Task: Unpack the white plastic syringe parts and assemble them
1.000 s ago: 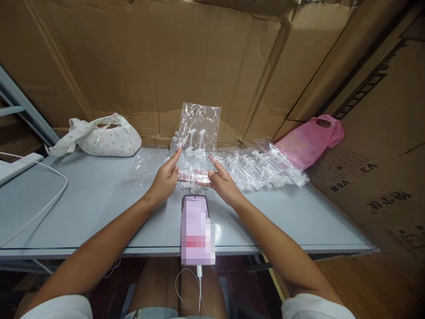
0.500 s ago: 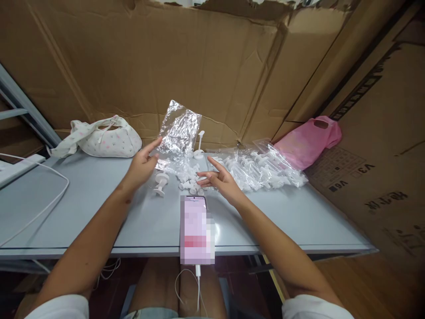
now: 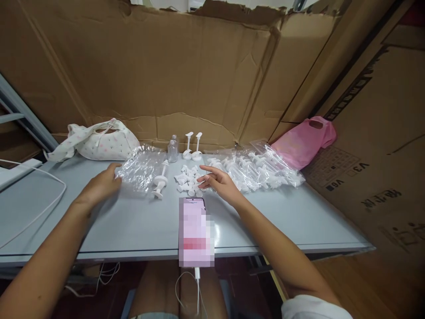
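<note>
Left hand [image 3: 101, 185] flat on table [image 3: 133, 221], fingers loosely together on edge of crumpled clear bag [image 3: 141, 167]. Right hand [image 3: 217, 182] — fingers spread, gripping nothing — hovers at small white plastic parts [image 3: 187, 179], just beyond phone [image 3: 195, 230].

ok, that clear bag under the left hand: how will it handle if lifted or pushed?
Probably floppy: the clear bag lies crumpled and wrinkled on the table. Likely very light, being thin, see-through film. Glossy, so it may slide under the left hand rather than stay put.
</note>
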Tool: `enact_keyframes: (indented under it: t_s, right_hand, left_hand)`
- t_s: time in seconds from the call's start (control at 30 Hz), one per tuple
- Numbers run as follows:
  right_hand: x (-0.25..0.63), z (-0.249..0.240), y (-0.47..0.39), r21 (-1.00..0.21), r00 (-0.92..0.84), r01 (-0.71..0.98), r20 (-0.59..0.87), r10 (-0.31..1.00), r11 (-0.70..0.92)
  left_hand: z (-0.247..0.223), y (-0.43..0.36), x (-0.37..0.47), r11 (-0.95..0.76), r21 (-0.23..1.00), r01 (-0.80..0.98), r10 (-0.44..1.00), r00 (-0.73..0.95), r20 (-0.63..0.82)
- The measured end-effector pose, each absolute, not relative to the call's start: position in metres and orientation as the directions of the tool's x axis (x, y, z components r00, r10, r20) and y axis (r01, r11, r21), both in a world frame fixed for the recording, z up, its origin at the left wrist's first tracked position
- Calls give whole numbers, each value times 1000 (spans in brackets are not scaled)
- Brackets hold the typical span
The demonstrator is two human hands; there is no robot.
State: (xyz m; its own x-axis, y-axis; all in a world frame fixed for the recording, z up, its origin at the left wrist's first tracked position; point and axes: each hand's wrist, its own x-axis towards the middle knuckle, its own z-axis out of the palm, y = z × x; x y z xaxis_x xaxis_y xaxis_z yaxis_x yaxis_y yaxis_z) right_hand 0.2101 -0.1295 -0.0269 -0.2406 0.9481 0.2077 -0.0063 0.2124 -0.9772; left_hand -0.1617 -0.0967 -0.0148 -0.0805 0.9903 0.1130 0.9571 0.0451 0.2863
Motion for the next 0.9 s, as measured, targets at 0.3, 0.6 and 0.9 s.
enact_keyframes:
  t_s: [0.3, 0.6, 0.9]
  right_hand:
    - [211, -29, -127, -975, -235, 27, 208, 950, 220]
    - [211, -29, -128, -973, -259, 73, 192, 947, 218]
    - [211, -29, -129, -971, -267, 78, 198, 943, 226]
  left_hand:
    - [-11, -107, -135, 195, 3, 981, 978, -195, -70]
    - [-11, -84, -116, 200, 17, 980, 978, -199, -68]
    - [4, -98, -88, 53, -58, 997, 962, -35, 271]
